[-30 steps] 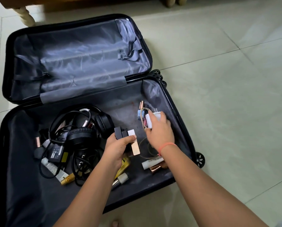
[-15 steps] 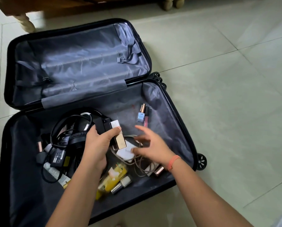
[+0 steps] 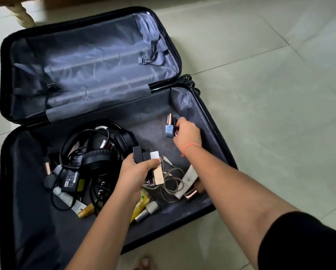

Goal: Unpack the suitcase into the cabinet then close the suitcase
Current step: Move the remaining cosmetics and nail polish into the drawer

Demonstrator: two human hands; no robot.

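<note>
A black suitcase [image 3: 219, 123] lies open on the floor, its grey-lined lid [image 3: 97, 61] folded back. My left hand [image 3: 138, 172] is shut on a bundle of small black and gold cosmetic cases [image 3: 153, 164] above the middle of the case. My right hand [image 3: 188, 133] reaches to the far right corner, fingers closing around a blue nail polish bottle [image 3: 168, 129] and a thin dark tube beside it. Black headphones [image 3: 97, 152] and tangled cables lie at the left. A white charger cable [image 3: 171, 178] lies below my left hand.
A black power adapter [image 3: 71, 178], a white tube [image 3: 186, 182], a rose-gold cap [image 3: 190, 193], a yellow tube [image 3: 141, 201], a small silver-capped bottle [image 3: 147, 210] and lipsticks lie loose in the case. A wooden furniture leg [image 3: 24, 14] stands behind the lid. Pale tiled floor [image 3: 270, 94] surrounds everything.
My right hand let go of the white charger, which dropped into the case, then moved up and right to the blue nail polish. My left hand kept its bundle.
</note>
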